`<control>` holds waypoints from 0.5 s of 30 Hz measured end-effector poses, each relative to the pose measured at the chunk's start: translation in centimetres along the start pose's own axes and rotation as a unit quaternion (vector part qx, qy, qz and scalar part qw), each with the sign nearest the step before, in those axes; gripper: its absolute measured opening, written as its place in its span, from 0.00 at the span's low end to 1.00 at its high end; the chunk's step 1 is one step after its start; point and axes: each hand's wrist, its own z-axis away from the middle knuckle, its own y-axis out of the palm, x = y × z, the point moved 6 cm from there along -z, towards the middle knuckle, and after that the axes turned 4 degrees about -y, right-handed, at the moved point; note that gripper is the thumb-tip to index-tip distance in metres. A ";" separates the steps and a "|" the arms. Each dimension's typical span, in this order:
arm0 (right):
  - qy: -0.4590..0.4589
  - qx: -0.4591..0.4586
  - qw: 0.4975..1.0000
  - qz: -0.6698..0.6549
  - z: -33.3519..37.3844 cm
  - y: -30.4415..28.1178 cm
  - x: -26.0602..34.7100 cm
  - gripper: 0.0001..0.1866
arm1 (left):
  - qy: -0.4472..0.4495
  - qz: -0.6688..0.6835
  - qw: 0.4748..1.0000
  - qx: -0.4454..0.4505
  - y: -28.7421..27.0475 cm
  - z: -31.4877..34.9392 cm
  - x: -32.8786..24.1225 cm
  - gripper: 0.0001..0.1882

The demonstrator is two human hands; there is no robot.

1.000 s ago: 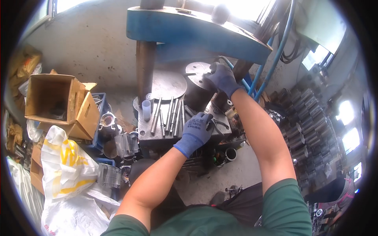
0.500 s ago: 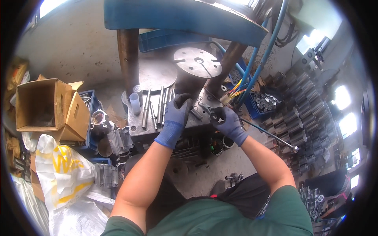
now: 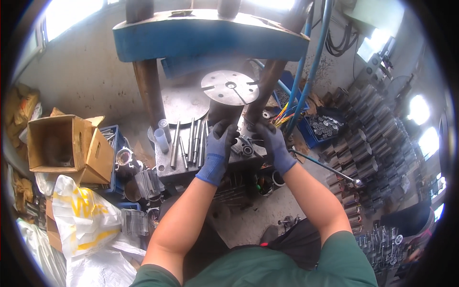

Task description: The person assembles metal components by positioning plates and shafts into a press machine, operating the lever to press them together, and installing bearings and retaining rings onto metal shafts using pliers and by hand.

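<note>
At the front edge of a steel bench (image 3: 168,162), beneath a blue press beam (image 3: 210,40), holds left hand (image 3: 219,143) and right hand (image 3: 272,138) opposite each other in blue-and-dark gloves, fingers bent inward, not spread flat. Shows between them a ring-shaped metal part (image 3: 246,150), near the middle of the front edge; cannot tell whether gripped or lying loose, with fingertips partly hidden. Has steel rods (image 3: 191,142) laid nearly parallel toward the left front corner, just beside the left hand, probably for easy picking up. Keeps translucent plastic tubes (image 3: 161,140) on end by the left edge, perhaps out of the way. Carries a slotted disc (image 3: 220,91) flat on a dark cylindrical block (image 3: 224,114) farther back, likely for a raised, level face. Offers large yellow lettering, broken by folds, on a white plastic bag (image 3: 86,227) beyond the left edge. Displays no legible mark on gloves or beam.
</note>
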 end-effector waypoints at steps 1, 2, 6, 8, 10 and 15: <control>0.102 0.025 0.979 -0.175 -0.9 1.2 0.7 0.19 | 0.019 0.013 1.000 -0.009 -0.6 -0.9 0.2 0.29; 0.201 0.048 0.918 -0.339 -1.4 2.5 1.5 0.18 | 0.070 0.049 0.996 0.004 -0.5 -1.2 -0.4 0.28; 0.122 0.161 0.866 -0.457 -4.8 5.8 7.6 0.21 | 0.084 0.068 0.993 -0.036 -0.4 -4.4 -1.3 0.27; 0.203 0.209 0.837 -0.463 -4.2 7.1 9.9 0.21 | 0.057 0.175 0.981 -0.054 -0.3 -5.1 -2.4 0.26; 0.228 0.264 0.796 -0.494 -5.5 7.2 8.5 0.22 | 0.032 0.239 0.968 -0.071 0.1 -5.0 -3.3 0.24; 0.211 0.106 0.867 -0.438 -8.4 6.7 4.2 0.19 | 0.113 0.082 0.988 -0.063 1.0 -5.2 -4.9 0.22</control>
